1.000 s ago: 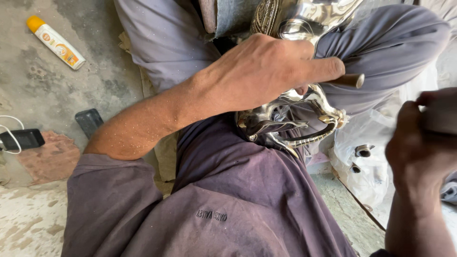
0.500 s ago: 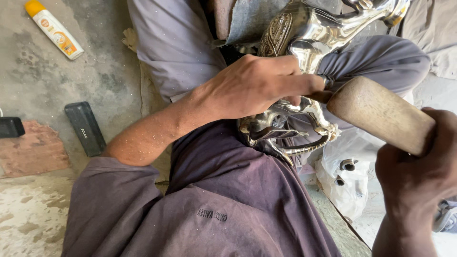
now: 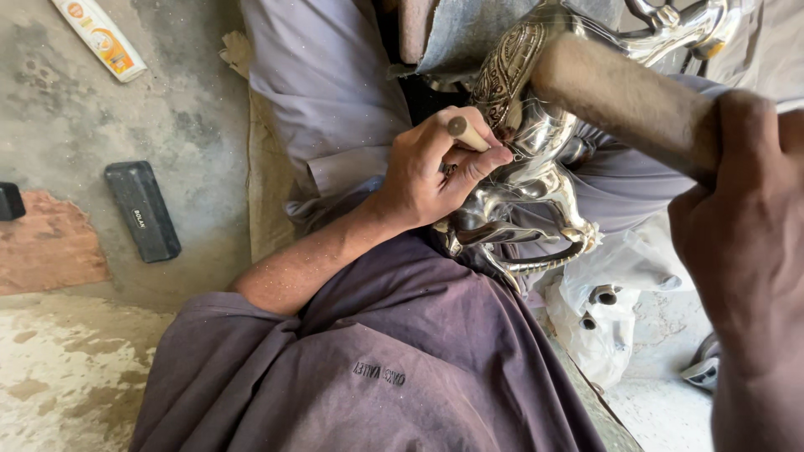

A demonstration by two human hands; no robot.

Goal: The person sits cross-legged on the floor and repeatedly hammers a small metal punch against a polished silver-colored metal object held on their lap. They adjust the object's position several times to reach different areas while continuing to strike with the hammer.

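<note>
A shiny silver ornate metal piece (image 3: 536, 180) with curled handles lies across my lap. My left hand (image 3: 435, 172) grips a small wooden-ended punch (image 3: 466, 132), its tip pressed to the engraved metal. My right hand (image 3: 741, 218), close to the camera at the right, is closed around a thick wooden mallet handle (image 3: 620, 105) held over the piece.
On the concrete floor to the left lie a black rectangular block (image 3: 142, 211), a white and orange tube (image 3: 99, 38) and a reddish brick patch (image 3: 46, 247). White plastic with small metal tubes (image 3: 599, 297) sits right of my knee.
The view shifted down and left. My left hand turned and now pinches the punch upright on the metal. My right hand has brought the wooden mallet up and over the piece.
</note>
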